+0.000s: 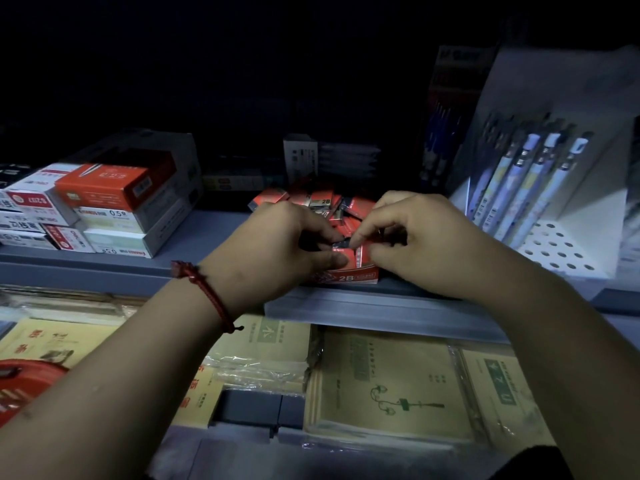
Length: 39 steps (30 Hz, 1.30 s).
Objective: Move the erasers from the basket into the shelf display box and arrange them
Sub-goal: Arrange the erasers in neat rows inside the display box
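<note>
A red display box marked 2B stands at the front of the grey shelf, filled with several small red and black erasers lying in a loose heap. Both hands are over the box's front part. My left hand, with a red cord on its wrist, pinches a dark eraser between thumb and fingers. My right hand pinches the same eraser from the right with curled fingers. A red basket shows at the lower left edge, its inside hidden.
Stacked red and white refill boxes sit on the shelf to the left. A white perforated stand with pens is on the right. Below the shelf lip lie wrapped exercise books. The back of the shelf is dark.
</note>
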Each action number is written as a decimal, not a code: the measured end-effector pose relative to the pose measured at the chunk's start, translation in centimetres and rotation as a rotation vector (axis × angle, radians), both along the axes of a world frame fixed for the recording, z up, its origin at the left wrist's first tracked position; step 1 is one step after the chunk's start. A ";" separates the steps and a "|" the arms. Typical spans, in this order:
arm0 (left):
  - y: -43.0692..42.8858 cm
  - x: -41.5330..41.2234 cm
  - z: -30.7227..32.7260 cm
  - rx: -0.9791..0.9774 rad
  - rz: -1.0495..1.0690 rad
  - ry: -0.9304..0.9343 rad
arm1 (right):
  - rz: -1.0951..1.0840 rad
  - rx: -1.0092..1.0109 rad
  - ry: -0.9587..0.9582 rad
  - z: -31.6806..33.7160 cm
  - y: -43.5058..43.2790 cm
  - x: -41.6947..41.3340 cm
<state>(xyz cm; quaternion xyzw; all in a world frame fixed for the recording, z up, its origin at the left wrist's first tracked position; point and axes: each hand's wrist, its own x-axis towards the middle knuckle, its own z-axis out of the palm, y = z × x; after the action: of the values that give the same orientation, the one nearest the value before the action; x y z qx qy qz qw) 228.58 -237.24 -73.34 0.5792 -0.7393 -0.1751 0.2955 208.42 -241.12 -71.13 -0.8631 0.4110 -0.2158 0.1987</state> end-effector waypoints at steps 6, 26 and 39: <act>-0.2 0.4 0.2 -0.105 -0.035 -0.183 | -0.070 0.000 0.031 0.1 -0.2 -0.1; 0.4 3.3 0.5 -0.345 -0.019 -0.111 | -0.090 -0.117 -0.154 -1.8 -0.9 0.8; 0.9 6.2 -0.9 -0.124 0.226 0.007 | 0.017 -0.218 -0.184 -2.3 -0.1 5.1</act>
<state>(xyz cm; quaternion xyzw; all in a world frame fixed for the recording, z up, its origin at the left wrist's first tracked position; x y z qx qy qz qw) 234.78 -236.32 -74.23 0.6388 -0.6777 -0.0970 0.3511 213.49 -241.24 -73.38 -0.8597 0.3579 -0.3356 0.1423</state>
